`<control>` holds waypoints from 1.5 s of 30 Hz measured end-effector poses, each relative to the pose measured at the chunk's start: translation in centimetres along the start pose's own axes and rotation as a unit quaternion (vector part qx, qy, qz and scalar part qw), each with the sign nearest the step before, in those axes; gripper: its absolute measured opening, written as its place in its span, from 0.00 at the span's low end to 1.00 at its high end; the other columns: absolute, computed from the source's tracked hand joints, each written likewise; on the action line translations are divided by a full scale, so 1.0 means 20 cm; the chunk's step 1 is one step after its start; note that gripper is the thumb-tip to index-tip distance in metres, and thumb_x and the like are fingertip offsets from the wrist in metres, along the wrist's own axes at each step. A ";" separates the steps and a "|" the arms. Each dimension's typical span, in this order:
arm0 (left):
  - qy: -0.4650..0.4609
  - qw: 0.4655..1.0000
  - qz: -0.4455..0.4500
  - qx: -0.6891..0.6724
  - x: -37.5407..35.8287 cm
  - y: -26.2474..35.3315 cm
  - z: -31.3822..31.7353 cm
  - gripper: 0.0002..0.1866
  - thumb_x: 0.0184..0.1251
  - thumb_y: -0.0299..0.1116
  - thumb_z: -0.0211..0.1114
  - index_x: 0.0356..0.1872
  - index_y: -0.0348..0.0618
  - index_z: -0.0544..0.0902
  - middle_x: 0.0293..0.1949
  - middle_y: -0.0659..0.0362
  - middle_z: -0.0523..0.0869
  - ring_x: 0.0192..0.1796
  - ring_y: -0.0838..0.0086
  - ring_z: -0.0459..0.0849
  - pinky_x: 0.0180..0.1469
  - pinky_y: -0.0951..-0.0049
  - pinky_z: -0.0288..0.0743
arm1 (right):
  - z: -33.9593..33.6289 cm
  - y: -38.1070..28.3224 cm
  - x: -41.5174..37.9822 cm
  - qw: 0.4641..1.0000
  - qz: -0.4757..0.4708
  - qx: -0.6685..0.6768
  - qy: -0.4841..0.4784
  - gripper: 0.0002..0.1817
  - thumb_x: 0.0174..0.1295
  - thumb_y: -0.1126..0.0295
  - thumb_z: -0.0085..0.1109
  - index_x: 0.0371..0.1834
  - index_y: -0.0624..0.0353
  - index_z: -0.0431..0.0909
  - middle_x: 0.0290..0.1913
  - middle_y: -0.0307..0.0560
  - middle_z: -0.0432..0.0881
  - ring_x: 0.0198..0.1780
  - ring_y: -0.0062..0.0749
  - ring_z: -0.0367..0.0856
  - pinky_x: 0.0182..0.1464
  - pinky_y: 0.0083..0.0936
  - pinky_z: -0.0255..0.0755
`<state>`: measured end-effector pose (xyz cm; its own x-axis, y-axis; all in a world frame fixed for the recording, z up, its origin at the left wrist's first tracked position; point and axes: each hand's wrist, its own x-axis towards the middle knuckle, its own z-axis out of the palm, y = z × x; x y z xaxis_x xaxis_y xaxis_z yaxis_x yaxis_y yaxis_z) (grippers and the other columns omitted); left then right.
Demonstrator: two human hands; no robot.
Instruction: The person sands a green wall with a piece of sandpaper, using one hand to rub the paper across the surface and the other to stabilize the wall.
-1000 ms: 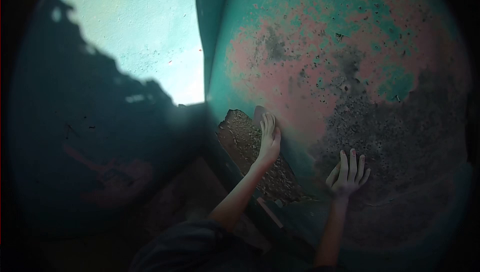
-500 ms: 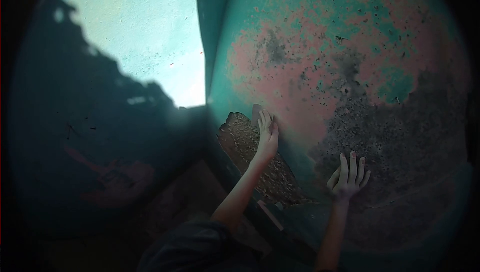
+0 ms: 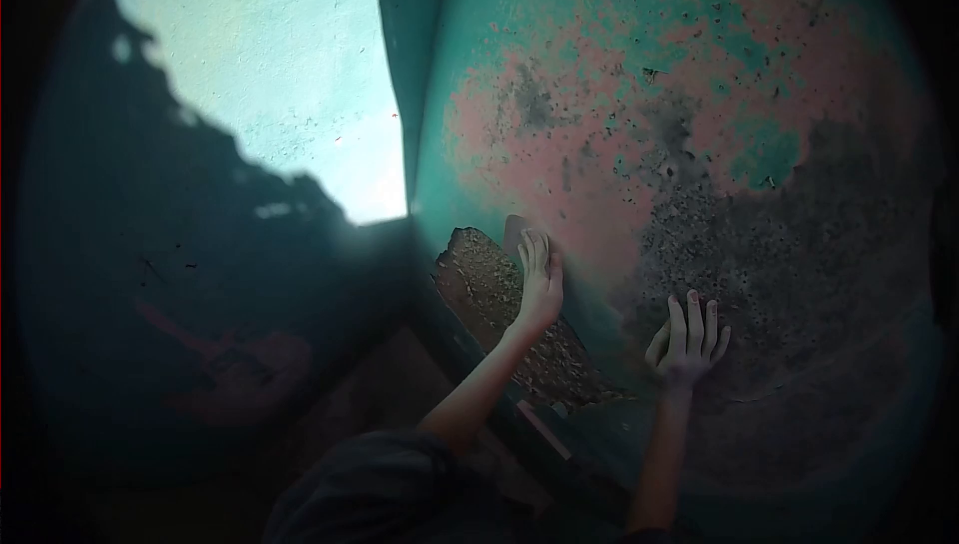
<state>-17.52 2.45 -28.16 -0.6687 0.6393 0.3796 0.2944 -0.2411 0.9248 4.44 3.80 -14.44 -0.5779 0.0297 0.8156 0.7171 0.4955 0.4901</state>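
Note:
My left hand presses a small brownish sheet that looks like sandpaper against the wall. Its fingers lie close together over the sheet, whose upper left part sticks out beyond them. Just left of and below this hand is a rough brown patch where the surface layer has come off. Lower and to the right, my right hand rests against or very near the dark grey stained area, fingers spread, nothing visible in it.
Pink and green worn paint covers the upper right wall. At left, a second wall meets it in a corner, brightly sunlit above and shadowed below. A dark ledge or edge runs along the base. The lower area is too dark to make out.
The view has shifted slightly, so the wall markings sit further left. My left hand and the sheet have slid a little right and down beside the brown patch. My right hand stays spread.

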 end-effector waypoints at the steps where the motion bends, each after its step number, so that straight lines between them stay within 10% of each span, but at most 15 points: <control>1: -0.027 0.999 -0.029 -0.033 -0.11 0.03 0.04 0.35 0.86 0.39 0.42 0.83 0.39 0.39 0.83 0.38 0.36 0.83 0.35 0.30 0.82 0.44 0.32 | 0.00 0.00 0.00 1.000 0.003 -0.001 -0.002 0.20 0.66 0.66 0.52 0.59 0.41 0.85 0.67 0.37 0.80 0.73 0.41 0.73 0.80 0.48 0.48; 3: -0.085 0.993 0.085 0.001 -0.31 0.07 0.13 0.36 0.86 0.41 0.43 0.83 0.39 0.37 0.82 0.37 0.35 0.82 0.34 0.28 0.81 0.42 0.29 | -0.01 0.00 0.00 1.000 0.002 0.004 -0.005 0.20 0.65 0.66 0.53 0.59 0.41 0.85 0.67 0.36 0.80 0.72 0.40 0.73 0.80 0.48 0.48; 11: 0.048 0.997 -0.046 -0.048 0.20 0.17 -0.06 0.36 0.87 0.47 0.39 0.83 0.37 0.38 0.83 0.38 0.32 0.82 0.35 0.25 0.81 0.42 0.26 | 0.00 0.00 -0.01 1.000 0.004 -0.002 0.001 0.19 0.66 0.64 0.54 0.58 0.42 0.85 0.67 0.36 0.80 0.73 0.38 0.72 0.80 0.47 0.47; 16: -0.053 0.997 0.039 -0.047 -0.35 0.25 0.22 0.37 0.86 0.41 0.44 0.83 0.39 0.37 0.83 0.39 0.34 0.81 0.31 0.29 0.81 0.41 0.32 | -0.02 -0.01 0.01 1.000 0.006 0.005 -0.006 0.18 0.66 0.65 0.54 0.58 0.44 0.85 0.66 0.36 0.81 0.72 0.38 0.73 0.80 0.47 0.48; 23: 0.028 1.000 0.009 0.000 0.13 0.23 -0.04 0.36 0.86 0.39 0.45 0.83 0.38 0.39 0.83 0.39 0.37 0.82 0.34 0.31 0.81 0.41 0.35 | 0.00 0.00 0.00 1.000 0.000 0.001 0.003 0.18 0.65 0.65 0.55 0.57 0.45 0.85 0.65 0.36 0.82 0.72 0.38 0.73 0.80 0.47 0.47; 39: -0.095 0.990 0.101 0.027 -0.36 0.17 0.16 0.34 0.84 0.34 0.47 0.82 0.37 0.46 0.83 0.37 0.39 0.82 0.33 0.32 0.81 0.41 0.34 | 0.01 0.01 -0.02 1.000 0.002 0.007 -0.004 0.19 0.64 0.67 0.56 0.59 0.47 0.83 0.69 0.44 0.80 0.77 0.45 0.69 0.82 0.56 0.37; 45: 0.026 0.998 -0.003 -0.059 0.16 0.16 -0.03 0.35 0.84 0.36 0.46 0.83 0.38 0.43 0.83 0.39 0.36 0.82 0.31 0.30 0.81 0.40 0.35 | 0.01 0.00 -0.02 1.000 -0.006 0.011 -0.002 0.20 0.64 0.68 0.57 0.60 0.49 0.81 0.68 0.47 0.80 0.76 0.46 0.70 0.82 0.57 0.38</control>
<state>-19.19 3.24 -23.96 -0.7049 0.6035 0.3728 0.2101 -0.3243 0.9223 4.60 4.03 -14.83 -0.5886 0.0274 0.8080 0.7010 0.5151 0.4932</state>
